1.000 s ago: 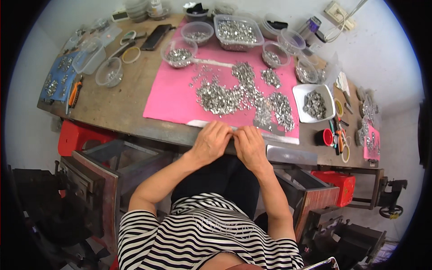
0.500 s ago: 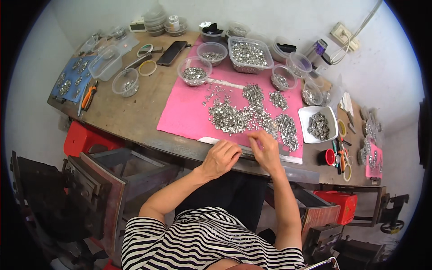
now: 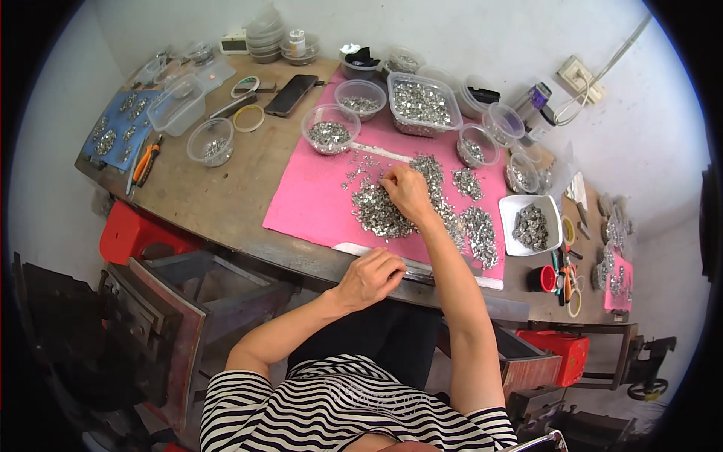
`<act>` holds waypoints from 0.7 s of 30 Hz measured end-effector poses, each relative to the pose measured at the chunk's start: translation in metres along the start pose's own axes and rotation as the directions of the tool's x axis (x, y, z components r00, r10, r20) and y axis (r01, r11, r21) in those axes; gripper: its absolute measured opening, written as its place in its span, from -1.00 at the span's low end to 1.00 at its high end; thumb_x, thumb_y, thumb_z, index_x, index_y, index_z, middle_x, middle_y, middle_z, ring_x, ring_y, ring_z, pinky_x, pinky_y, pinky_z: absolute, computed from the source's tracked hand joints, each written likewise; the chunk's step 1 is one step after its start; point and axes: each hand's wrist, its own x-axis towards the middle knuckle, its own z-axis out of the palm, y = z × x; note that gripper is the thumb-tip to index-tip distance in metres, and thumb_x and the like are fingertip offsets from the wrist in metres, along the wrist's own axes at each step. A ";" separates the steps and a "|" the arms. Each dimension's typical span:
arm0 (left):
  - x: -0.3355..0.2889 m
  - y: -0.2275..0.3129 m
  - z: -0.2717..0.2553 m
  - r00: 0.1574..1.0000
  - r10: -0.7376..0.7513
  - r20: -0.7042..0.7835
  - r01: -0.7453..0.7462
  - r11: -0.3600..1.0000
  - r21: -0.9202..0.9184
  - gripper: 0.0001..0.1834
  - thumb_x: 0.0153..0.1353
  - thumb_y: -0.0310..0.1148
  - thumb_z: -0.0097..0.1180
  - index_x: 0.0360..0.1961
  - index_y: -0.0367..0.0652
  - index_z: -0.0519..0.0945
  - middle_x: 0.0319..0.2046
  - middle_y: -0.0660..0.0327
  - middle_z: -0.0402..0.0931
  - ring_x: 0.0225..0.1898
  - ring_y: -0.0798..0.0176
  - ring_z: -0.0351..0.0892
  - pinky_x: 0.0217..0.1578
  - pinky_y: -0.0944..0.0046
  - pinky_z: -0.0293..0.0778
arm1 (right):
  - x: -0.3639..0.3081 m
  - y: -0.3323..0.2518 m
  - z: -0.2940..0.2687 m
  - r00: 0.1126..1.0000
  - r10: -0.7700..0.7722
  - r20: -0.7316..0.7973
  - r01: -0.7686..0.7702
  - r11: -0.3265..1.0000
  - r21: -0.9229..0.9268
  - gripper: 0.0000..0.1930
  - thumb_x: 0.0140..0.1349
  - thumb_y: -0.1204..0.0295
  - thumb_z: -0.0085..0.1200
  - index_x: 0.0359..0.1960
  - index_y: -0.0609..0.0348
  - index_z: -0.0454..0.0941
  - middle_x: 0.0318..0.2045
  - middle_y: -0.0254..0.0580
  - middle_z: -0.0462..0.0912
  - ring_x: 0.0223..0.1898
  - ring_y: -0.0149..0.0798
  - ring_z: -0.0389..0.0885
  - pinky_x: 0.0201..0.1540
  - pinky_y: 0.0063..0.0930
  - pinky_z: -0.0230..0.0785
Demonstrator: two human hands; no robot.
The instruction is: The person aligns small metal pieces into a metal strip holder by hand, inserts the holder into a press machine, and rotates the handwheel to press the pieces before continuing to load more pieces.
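Small metal pieces [image 3: 376, 217] are lying heaped on the pink cloth [image 3: 307, 197]. At their far side, the right hand [image 3: 407, 193] is bending its fingers narrowly; whether it is holding any cannot be told. The left hand [image 3: 371, 279] is curling by the near edge of the table [image 3: 233, 192], its grip hidden.

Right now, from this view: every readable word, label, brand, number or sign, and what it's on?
None I can quote.
Striped shirt: faint letter-like marks across the front, too unclear to read.
Small white bottle at the back: any label too small to read.
Purple and dark cylinder by the wall: markings too blurred to read.
Phone: dark screen, no text visible.
Metal pieces by the right hand: no legible marks.
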 end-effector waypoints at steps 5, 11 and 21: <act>-0.006 -0.007 -0.003 0.993 -0.109 0.050 0.115 0.982 -0.150 -0.85 0.14 -0.57 0.26 -0.27 -0.24 0.56 -0.33 0.12 0.57 -0.24 0.01 0.62 0.01 0.01 0.55 | 0.000 -0.003 0.003 0.998 0.016 -0.054 -0.009 0.992 0.128 -0.81 0.14 0.39 0.30 -0.36 0.30 0.67 -0.37 0.08 0.69 -0.34 0.08 0.68 -0.21 -0.13 0.51; -0.002 0.002 0.000 0.997 -0.054 0.049 0.056 0.997 -0.053 -0.86 0.16 -0.55 0.26 -0.26 -0.24 0.56 -0.31 0.13 0.60 -0.24 -0.02 0.64 0.09 -0.05 0.53 | -0.003 0.006 0.006 0.998 -0.055 -0.029 0.056 0.998 0.039 -0.84 0.14 0.43 0.27 -0.35 0.30 0.67 -0.37 0.05 0.68 -0.29 0.08 0.68 -0.19 -0.11 0.50; -0.006 -0.005 -0.007 0.999 0.035 0.020 -0.037 0.995 0.092 -0.79 0.13 -0.46 0.36 -0.19 -0.19 0.67 -0.25 0.17 0.63 -0.11 0.09 0.63 0.22 -0.08 0.42 | 0.002 0.002 0.014 0.989 -0.128 -0.072 0.124 0.991 -0.058 -0.85 0.20 0.41 0.20 -0.35 0.26 0.65 -0.29 0.07 0.68 -0.19 0.16 0.65 -0.08 0.04 0.46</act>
